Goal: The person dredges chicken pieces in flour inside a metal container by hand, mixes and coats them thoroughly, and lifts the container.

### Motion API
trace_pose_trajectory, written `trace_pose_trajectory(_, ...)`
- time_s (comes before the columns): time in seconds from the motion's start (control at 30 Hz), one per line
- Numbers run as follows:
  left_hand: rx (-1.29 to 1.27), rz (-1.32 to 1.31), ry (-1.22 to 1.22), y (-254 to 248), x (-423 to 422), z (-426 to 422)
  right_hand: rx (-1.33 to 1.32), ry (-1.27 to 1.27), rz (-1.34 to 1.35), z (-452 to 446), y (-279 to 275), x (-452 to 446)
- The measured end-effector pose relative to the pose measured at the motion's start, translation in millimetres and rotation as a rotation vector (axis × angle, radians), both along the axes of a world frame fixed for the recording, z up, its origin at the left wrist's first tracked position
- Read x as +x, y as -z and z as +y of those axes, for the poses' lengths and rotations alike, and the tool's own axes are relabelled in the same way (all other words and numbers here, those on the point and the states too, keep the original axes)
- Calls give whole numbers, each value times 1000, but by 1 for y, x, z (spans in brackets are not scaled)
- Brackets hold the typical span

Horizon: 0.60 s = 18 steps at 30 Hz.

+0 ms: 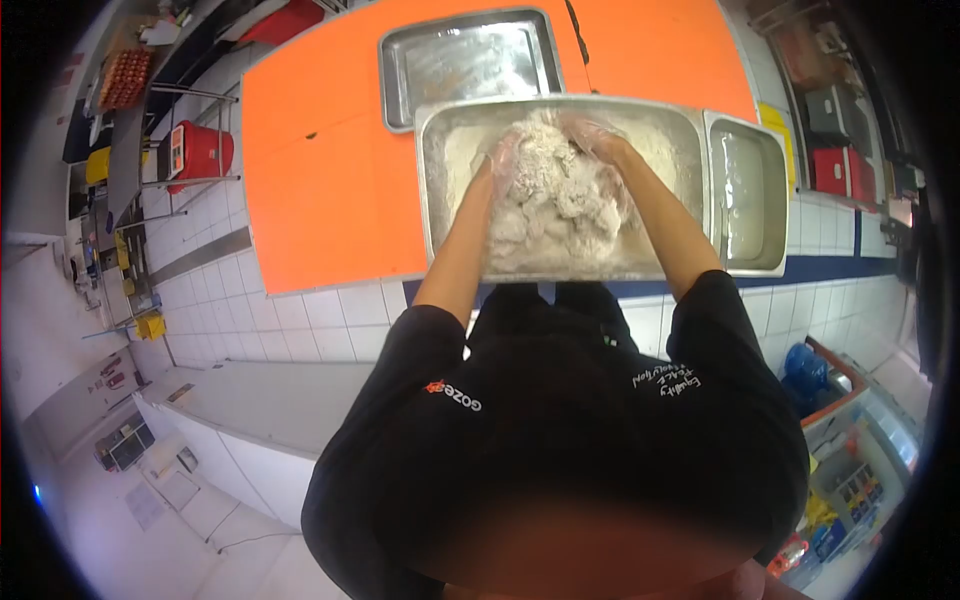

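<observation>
A deep metal pan point(437, 240) in front of me holds loose white flour point(665, 170) and a heap of lumpy flour-coated pieces point(585, 200); what lies under the coating is hidden. Both hands wear clear thin gloves dusted with flour. My left hand point(502, 165) is curled against the left side of the heap. My right hand point(598, 138) bends over its upper right side. Between them a clump of coated pieces is gathered, and the fingertips are partly buried or hidden by it.
A narrower metal pan point(775, 200) with clear liquid adjoins on the right. Behind stands a shiny shallow metal tray point(470, 65) on the orange tabletop point(330, 190). Further left are a red container point(208, 152) and stacked egg trays point(126, 78). A red crate point(843, 172) sits at right.
</observation>
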<state>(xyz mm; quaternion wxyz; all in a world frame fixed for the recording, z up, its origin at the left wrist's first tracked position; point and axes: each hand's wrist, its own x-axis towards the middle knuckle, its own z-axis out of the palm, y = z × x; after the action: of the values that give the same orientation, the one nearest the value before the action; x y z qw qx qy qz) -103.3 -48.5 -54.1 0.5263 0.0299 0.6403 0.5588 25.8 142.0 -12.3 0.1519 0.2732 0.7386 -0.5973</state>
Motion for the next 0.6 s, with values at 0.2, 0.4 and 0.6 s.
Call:
trace_pose_trajectory(0.2,206,1419,1096,-67,39,-90,451,-115,153,-83,-84,89)
trace_pose_trajectory(0.4,8,911,612,-97,60,-117,717,-1,394,-104,-91,131)
trace_pose_trajectory(0.6,-69,636,253,-142,93,-76,884,395,511,-125,-81,85)
